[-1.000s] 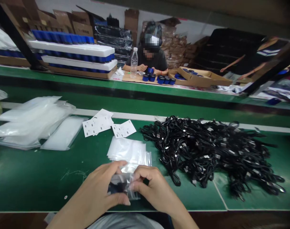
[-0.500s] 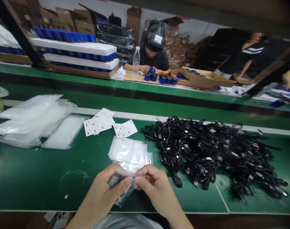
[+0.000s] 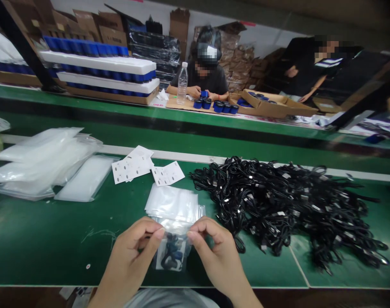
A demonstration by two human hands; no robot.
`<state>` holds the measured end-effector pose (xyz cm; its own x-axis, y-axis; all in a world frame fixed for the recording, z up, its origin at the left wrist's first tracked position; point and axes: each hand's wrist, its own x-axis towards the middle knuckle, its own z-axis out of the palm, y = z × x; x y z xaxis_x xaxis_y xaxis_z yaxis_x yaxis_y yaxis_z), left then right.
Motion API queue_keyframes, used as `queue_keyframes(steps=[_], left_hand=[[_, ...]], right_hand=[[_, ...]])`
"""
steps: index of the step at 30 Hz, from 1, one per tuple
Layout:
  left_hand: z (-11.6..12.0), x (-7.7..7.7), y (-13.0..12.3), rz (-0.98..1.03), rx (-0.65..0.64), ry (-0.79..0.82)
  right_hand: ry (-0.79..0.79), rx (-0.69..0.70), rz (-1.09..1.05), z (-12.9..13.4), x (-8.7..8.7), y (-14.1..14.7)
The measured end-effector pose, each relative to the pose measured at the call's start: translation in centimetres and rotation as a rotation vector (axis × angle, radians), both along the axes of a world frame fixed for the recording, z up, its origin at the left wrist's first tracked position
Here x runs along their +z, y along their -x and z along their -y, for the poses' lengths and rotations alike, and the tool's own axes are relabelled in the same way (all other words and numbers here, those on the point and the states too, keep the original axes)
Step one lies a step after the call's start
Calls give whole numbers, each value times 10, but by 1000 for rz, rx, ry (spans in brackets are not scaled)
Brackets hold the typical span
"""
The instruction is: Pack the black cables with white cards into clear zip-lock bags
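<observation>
The clear bag [image 3: 172,252] hangs between the 2 hands, its top edge just below the stack of bags [image 3: 169,205]. The left hand [image 3: 132,252] pinches the bag's upper left corner between thumb and forefinger, and the right hand [image 3: 212,254] pinches the upper right corner the same way. The hands are apart, each clamped on its own corner, with the bag's mouth stretched between them. A coil of black cable [image 3: 171,256] sits inside the bag, low down. Compared with the earlier frame, the hands have parted: their fingertips were almost meeting over a crumpled, tilted bag, and now the bag hangs flatter and more upright, with the cable easier to see.

To the right lies the cable heap [image 3: 278,209] on the green bench [image 3: 54,244]. Printed cards [image 3: 131,164] and flat bags [image 3: 86,177] lie to the left, farther from the hands. Across the line, a co-worker [image 3: 208,72] handles a blue-capped item [image 3: 204,94] beside a plastic bottle [image 3: 182,83].
</observation>
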<state>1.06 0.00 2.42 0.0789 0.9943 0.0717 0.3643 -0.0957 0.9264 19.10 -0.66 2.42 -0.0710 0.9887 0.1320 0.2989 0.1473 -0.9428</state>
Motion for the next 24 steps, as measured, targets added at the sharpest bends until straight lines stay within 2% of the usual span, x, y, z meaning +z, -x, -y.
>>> queue_keyframes(steps=[7, 10, 13, 16, 19, 24], left_hand=[[9, -3, -21, 116, 190, -51], [14, -7, -33, 60, 327, -62], [18, -10, -41, -18, 391, -54], [21, -10, -44, 30, 371, -7], [22, -11, -45, 89, 323, 20], [22, -15, -40, 55, 291, -1]], right_hand=[[120, 16, -211, 0, -9, 13], [45, -103, -258, 5, -19, 32], [-49, -208, -278, 11, -31, 48], [-46, -137, -331, 15, -38, 53], [3, -63, -356, 16, -38, 52], [-48, -56, -247, 14, -33, 50]])
